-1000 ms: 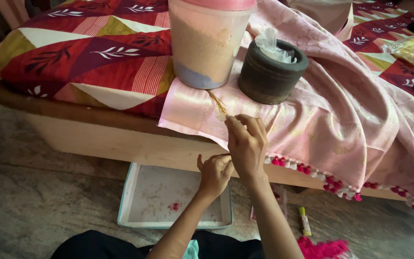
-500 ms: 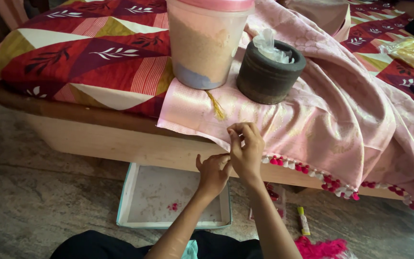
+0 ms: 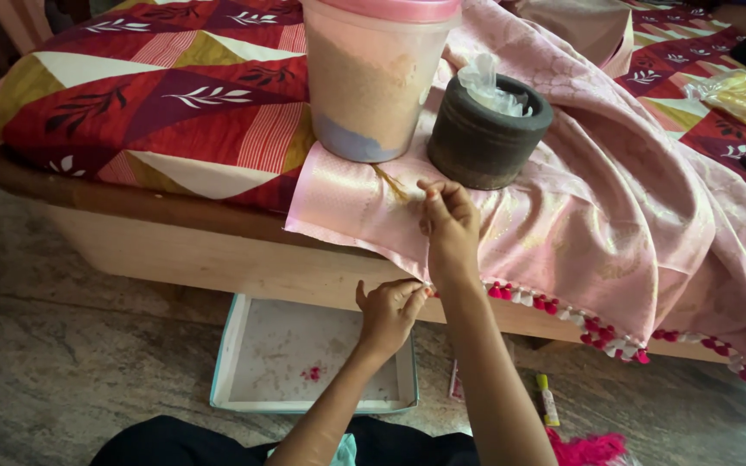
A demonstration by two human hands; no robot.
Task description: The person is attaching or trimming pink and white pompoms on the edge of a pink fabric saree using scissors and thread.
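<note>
Since a second ago, the right hand [image 3: 449, 226] has dropped from the yellow thread [image 3: 390, 183] toward the pink cloth [image 3: 563, 216] hem on the bed [image 3: 174, 207]. Both hands are closed: right fingertips pinch the cloth, and the left hand [image 3: 390, 306], directly below, pinches the hem, which runs left to right.

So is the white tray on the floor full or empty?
Nearly empty. The white tray shows its bare bottom, with only a small pink scrap and faint specks; the left hand hides its upper right corner.

Two hands, one pink cloth [image 3: 615, 216], one plastic tub [image 3: 373, 78], one dark mortar [image 3: 485, 138], one tray [image 3: 226, 362] (possibly more beyond).
</note>
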